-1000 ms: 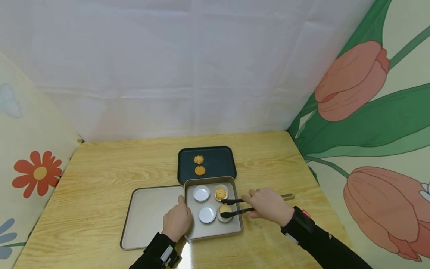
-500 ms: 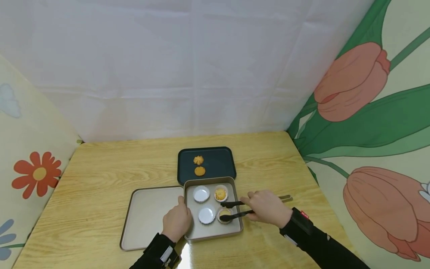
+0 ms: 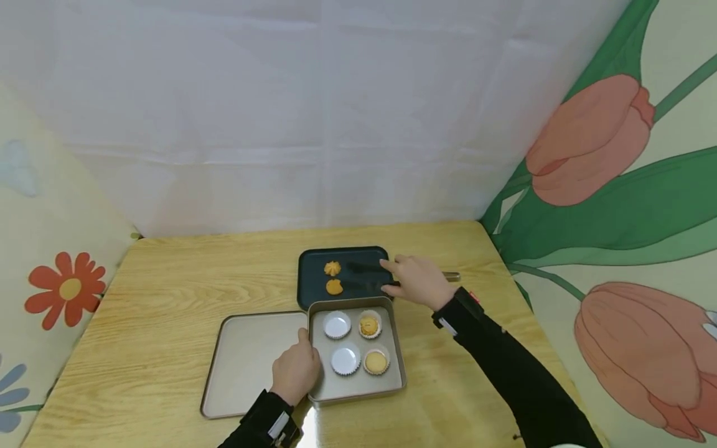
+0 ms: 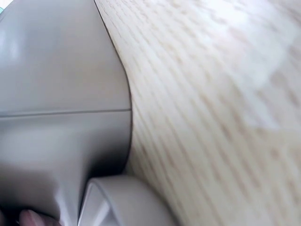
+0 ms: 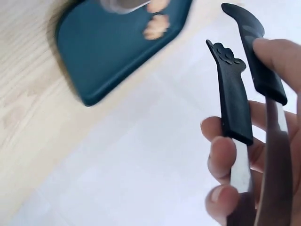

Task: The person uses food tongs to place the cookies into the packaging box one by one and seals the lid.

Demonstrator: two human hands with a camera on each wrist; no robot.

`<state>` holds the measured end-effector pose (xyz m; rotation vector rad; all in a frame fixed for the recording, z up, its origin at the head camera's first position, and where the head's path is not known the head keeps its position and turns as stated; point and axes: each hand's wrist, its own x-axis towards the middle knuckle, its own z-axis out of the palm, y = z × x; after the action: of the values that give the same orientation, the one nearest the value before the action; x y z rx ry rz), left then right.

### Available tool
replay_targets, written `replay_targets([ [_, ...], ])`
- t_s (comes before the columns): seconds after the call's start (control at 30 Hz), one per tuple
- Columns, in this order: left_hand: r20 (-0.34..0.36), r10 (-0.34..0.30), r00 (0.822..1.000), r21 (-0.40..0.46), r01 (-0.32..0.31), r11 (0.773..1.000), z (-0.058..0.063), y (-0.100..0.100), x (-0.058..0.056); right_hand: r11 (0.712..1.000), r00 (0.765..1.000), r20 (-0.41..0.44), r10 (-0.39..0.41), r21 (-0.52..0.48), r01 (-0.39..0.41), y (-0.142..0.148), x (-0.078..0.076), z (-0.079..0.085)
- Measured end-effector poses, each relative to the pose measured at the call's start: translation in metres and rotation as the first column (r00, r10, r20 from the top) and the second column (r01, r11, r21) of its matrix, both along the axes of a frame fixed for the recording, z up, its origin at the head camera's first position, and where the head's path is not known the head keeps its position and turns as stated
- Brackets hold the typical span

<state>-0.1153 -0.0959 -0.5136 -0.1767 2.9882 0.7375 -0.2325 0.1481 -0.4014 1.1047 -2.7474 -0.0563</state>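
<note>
My right hand [image 3: 417,283] holds a pair of tongs [image 5: 235,101] with black tips, their arms spread apart. In the head view the tips overlap the dark tray [image 3: 313,254], just right of a ridged cookie [image 3: 332,268] and a round cookie [image 3: 334,287]. Nothing sits between the tips. My left hand [image 3: 297,370] grips the left side wall of a square baking pan [image 3: 358,391]. Inside that pan stand several white paper cups: one holds a ridged cookie [image 3: 369,325], another a round cookie [image 3: 376,362]. The two cups on the left, including the front one [image 3: 345,359], are bare.
A flat, shallow metal tray [image 3: 246,361] lies left of the pan, partly behind my left hand. The dark tray sits right behind the pan on the wooden table [image 3: 168,311]. White cloth [image 3: 280,124] hangs at the table's back, and flower-patterned panels stand at both sides.
My right hand and the tongs have moved from over the pan's front right cup, back to the dark tray. A round cookie is left in that cup. The left hand stays put.
</note>
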Motion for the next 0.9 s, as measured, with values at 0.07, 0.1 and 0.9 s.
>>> replay_targets([
  [0.07,0.003,0.001,1.000,0.001,-0.001,1.000,0.000,0.001,0.001,0.999,1.000,0.021,-0.010,0.049,0.009,-0.009,-0.015,-0.008],
  [0.1,0.003,-0.002,1.000,0.000,0.002,1.000,0.000,0.002,0.001,0.996,0.999,0.039,-0.013,0.084,0.010,-0.013,-0.021,-0.013],
  [0.9,-0.046,-0.001,0.999,-0.013,0.000,1.000,-0.003,0.000,0.002,0.969,0.996,0.082,0.027,0.242,-0.046,-0.061,-0.050,-0.048],
])
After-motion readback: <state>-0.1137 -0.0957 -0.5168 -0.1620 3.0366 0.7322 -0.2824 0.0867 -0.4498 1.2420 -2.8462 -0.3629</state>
